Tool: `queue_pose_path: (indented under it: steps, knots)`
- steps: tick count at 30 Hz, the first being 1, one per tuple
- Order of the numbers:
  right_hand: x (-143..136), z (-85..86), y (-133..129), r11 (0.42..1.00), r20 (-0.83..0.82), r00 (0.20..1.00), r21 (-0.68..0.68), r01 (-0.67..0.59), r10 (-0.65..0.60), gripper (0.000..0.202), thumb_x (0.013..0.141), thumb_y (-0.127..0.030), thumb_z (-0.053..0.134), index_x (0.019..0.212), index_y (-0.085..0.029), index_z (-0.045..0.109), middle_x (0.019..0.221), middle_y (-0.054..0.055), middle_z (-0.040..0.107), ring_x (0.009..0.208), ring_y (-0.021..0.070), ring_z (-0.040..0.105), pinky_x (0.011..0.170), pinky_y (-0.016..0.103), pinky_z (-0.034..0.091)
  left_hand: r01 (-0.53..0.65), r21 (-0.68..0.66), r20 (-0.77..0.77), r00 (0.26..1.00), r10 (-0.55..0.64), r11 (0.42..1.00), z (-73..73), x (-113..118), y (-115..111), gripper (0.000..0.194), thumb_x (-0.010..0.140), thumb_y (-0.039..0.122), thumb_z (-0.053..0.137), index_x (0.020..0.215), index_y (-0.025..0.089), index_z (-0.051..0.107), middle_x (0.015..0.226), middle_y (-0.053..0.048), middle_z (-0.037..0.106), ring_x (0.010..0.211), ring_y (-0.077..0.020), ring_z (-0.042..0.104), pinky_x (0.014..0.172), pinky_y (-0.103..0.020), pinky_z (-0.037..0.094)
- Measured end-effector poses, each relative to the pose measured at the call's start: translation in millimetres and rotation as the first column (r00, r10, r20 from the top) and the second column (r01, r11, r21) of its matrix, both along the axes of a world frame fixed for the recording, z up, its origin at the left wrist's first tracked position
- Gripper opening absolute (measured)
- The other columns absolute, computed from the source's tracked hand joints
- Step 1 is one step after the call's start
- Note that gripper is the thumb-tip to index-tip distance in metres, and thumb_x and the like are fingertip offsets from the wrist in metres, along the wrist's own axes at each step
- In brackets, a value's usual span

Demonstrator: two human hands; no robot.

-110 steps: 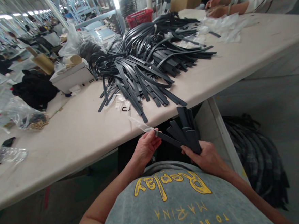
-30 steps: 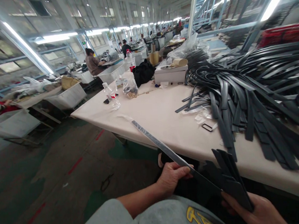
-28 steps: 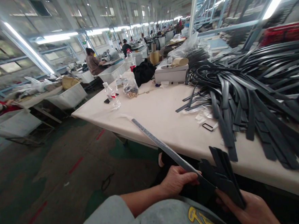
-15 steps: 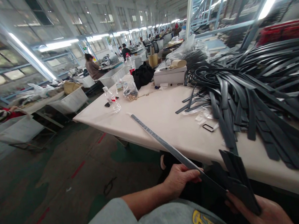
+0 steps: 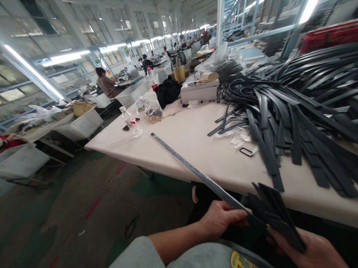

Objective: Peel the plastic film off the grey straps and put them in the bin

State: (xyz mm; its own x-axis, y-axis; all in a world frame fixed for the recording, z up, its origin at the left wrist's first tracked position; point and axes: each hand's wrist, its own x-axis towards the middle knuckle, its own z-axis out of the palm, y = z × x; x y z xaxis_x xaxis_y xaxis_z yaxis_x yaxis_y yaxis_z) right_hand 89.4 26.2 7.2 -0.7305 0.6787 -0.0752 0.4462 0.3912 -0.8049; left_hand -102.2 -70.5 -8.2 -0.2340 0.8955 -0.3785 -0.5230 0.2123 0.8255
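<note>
A long dark strap (image 5: 189, 164) runs diagonally from the white table (image 5: 131, 147) down to my lap. My left hand (image 5: 223, 219) pinches it near the table's front edge, thumb on top. Lower right, my right hand (image 5: 309, 247) is closed round a bundle of short dark strap ends (image 5: 279, 214), and the long strap's near end reaches this bundle. A large pile of black straps (image 5: 293, 105) covers the right side of the table. A black rectangular ring (image 5: 246, 151) lies beside the pile.
On the table stand a plastic bottle (image 5: 130, 120), a bag of small parts (image 5: 153, 111), a black cloth bundle (image 5: 167, 90) and a white box (image 5: 199, 91) with a roll on top. Bins (image 5: 80, 124) and a seated person (image 5: 105, 84) are farther left.
The view has shifted slightly. My left hand has moved a little right and down along with the strap. Both hands keep their hold.
</note>
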Motion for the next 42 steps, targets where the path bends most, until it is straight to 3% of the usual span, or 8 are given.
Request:
queue_pose_path:
  steps: [9,12,17,26,30,35,38,42]
  knots:
    - [0.1,22.7,6.7,0.938,-0.242,0.907,-0.066,0.34,-0.345,0.033,0.078,-0.05,0.069,0.087,-0.019,0.078,0.067,0.004,0.072,0.049,0.016,0.059,0.048,0.027,0.051,0.031,-0.071,0.339,0.941,-0.005,0.997,27.5,-18.5,-1.1,0.035,0.062,0.034,0.086,0.085,0.01,0.074,0.068,-0.002,0.067,0.052,-0.0046,0.053,0.05,-0.014,0.042]
    - [-5.9,21.0,-7.3,0.974,-0.348,0.912,-0.137,0.179,-0.216,0.03,0.081,-0.04,0.07,0.103,-0.022,0.076,0.097,0.008,0.076,0.051,0.0139,0.059,0.046,0.027,0.051,0.07,-0.114,0.446,0.895,-0.012,0.991,30.7,-19.1,-2.8,0.024,0.069,0.025,0.08,0.087,0.01,0.073,0.068,-0.003,0.067,0.053,-0.0046,0.055,0.051,-0.013,0.044]
    - [-27.8,27.3,-21.0,0.995,-0.468,0.879,0.008,-0.103,0.094,0.03,0.084,-0.021,0.067,0.113,-0.027,0.072,0.126,0.007,0.068,0.103,0.0243,0.069,0.088,0.035,0.056,0.105,-0.127,0.416,0.908,-0.043,0.986,30.7,-9.7,-6.9,0.018,0.067,0.022,0.081,0.076,0.011,0.07,0.067,-0.002,0.065,0.056,-0.0073,0.057,0.054,-0.017,0.046]
    - [-40.6,38.3,-19.2,0.976,-0.472,0.856,0.063,-0.207,0.212,0.009,0.082,-0.016,0.066,0.087,-0.02,0.072,0.085,0.004,0.074,0.075,0.0185,0.069,0.07,0.027,0.054,0.122,-0.053,0.334,0.937,-0.097,0.991,30.0,-18.4,-10.1,0.016,0.071,0.018,0.073,0.087,0.016,0.073,0.084,-0.008,0.074,0.075,-0.0187,0.067,0.071,-0.026,0.052]
    - [-22.6,41.7,-22.6,0.951,-0.458,0.889,-0.285,-0.119,-0.026,0.008,0.079,-0.027,0.074,0.081,-0.02,0.073,0.077,0.003,0.073,0.058,0.0135,0.061,0.045,0.021,0.043,-0.171,-0.016,0.363,0.917,0.165,0.985,40.4,-69.1,2.5,0.029,0.087,0.027,0.058,0.112,0.012,0.064,0.106,-0.013,0.073,0.093,-0.0205,0.07,0.082,-0.03,0.054]
    - [5.8,35.8,-24.0,0.761,-0.566,0.815,-0.581,-0.289,-0.123,0.014,0.076,-0.034,0.077,0.079,-0.022,0.07,0.076,0.003,0.071,0.051,0.0101,0.053,0.037,0.017,0.033,-0.618,0.024,0.259,0.763,0.593,0.785,65.1,-162.3,30.5,0.034,0.101,0.029,0.036,0.112,0.007,0.06,0.082,-0.009,0.073,0.073,-0.0134,0.07,0.069,-0.023,0.055]
    - [13.3,29.7,-22.6,0.734,-0.557,0.823,-0.606,-0.306,-0.116,0.022,0.078,-0.042,0.074,0.08,-0.02,0.071,0.075,0.004,0.07,0.042,0.006,0.042,0.037,0.019,0.029,-0.695,0.089,0.193,0.715,0.672,0.714,74.4,-179.2,41.8,0.028,0.1,0.021,0.039,0.117,0.013,0.06,0.074,-0.002,0.072,0.059,-0.0072,0.065,0.063,-0.018,0.051]
    - [13.9,32.7,-12.4,0.828,-0.479,0.843,-0.555,-0.074,-0.245,0.034,0.08,-0.049,0.069,0.088,-0.016,0.075,0.068,0.004,0.066,0.038,0.0051,0.035,0.038,0.023,0.026,-0.353,0.213,-0.095,0.921,0.379,0.911,68.3,-135.8,47.5,0.036,0.086,0.03,0.066,0.119,0.015,0.063,0.073,-0.002,0.072,0.052,-0.0071,0.06,0.054,-0.018,0.046]
